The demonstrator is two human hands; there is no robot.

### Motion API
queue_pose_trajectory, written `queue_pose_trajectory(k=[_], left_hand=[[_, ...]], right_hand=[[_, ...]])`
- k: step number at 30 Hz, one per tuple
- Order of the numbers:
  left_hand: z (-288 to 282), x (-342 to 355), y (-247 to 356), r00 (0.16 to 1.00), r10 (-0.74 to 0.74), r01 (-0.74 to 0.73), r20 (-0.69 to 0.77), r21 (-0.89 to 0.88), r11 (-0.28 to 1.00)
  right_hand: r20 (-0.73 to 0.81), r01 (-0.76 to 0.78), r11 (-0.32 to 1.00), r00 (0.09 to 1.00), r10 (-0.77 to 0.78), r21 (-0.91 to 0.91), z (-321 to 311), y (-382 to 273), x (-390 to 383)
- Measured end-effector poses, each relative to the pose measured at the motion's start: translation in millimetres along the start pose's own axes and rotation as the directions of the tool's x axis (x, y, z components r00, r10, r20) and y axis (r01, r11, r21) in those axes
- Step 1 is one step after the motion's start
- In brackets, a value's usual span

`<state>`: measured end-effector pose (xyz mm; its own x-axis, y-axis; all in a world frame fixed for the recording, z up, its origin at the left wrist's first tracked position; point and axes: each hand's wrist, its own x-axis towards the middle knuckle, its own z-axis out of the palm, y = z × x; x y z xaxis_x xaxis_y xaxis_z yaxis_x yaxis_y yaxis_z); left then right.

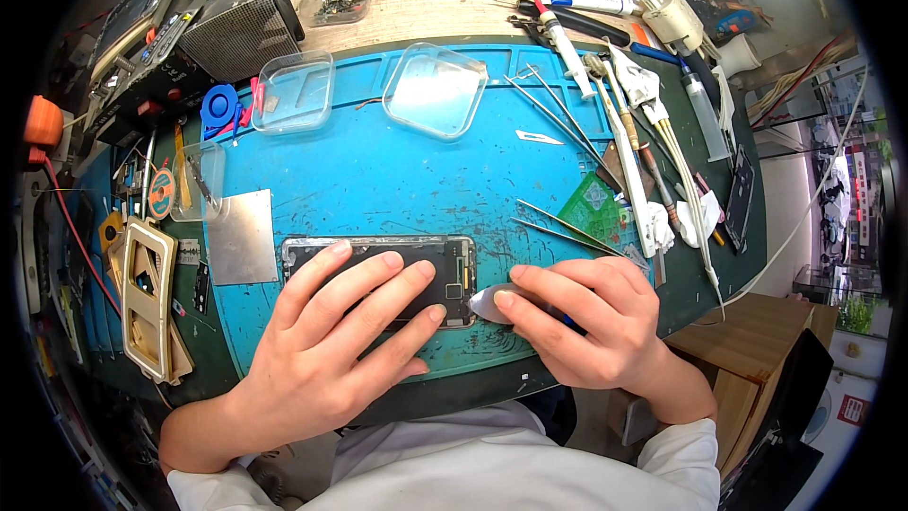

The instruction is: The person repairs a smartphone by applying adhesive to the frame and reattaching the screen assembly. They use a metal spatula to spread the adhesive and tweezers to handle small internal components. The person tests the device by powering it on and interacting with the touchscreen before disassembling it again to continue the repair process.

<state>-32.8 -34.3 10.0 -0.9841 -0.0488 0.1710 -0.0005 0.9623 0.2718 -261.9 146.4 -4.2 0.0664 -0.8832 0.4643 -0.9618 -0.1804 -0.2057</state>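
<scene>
A phone display assembly [445,286] with a dark back lies crosswise on the blue work mat. Across its left and middle part rests my left hand [331,341], fingers spread and stretched out, covering much of it. My right hand [596,322] is closed around a thin grey pry tool [487,304] with a rounded blade. The blade's tip touches the right end of the display assembly, near its lower corner. Most of the tool's handle is hidden in my fingers; a bit of blue shows beneath them.
Tweezers [567,229] and a green stencil [588,208] lie right of the phone part. A metal plate [241,237] and a phone-shaped frame mould [149,303] sit to the left. Clear plastic trays [435,90] stand farther back. Brushes and a syringe [705,114] line the right.
</scene>
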Motion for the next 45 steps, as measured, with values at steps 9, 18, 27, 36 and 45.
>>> queue_pose_trajectory(k=[9,18,27,36,45], left_hand=[[-1.0,1.0,1.4,1.000,0.007,-0.007,0.000,0.049,0.999],[-6.9,6.0,-0.4,0.981,0.092,-0.080,-0.168,0.081,0.993],[-49.9,3.2,-6.8,0.883,-0.119,0.066,-0.453,-0.131,0.989],[-62.3,-37.2,24.7,0.944,0.074,-0.108,-0.321,-0.088,0.990],[-70.3,-18.2,110.7,0.951,0.306,0.010,-0.054,-0.979,-0.202]], right_hand=[[-0.034,0.071,0.997,0.997,-0.071,-0.014,0.7,4.9,-1.1],[-0.052,0.059,0.998,0.997,-0.060,-0.021,1.0,1.8,-1.8],[-0.129,0.039,0.999,0.991,-0.040,-0.007,-6.6,3.2,-8.4],[-0.159,0.050,0.999,0.986,-0.052,-0.015,-12.6,-0.5,-7.4],[-0.196,0.092,0.995,0.976,-0.097,-0.033,-8.2,-0.8,-6.3]])
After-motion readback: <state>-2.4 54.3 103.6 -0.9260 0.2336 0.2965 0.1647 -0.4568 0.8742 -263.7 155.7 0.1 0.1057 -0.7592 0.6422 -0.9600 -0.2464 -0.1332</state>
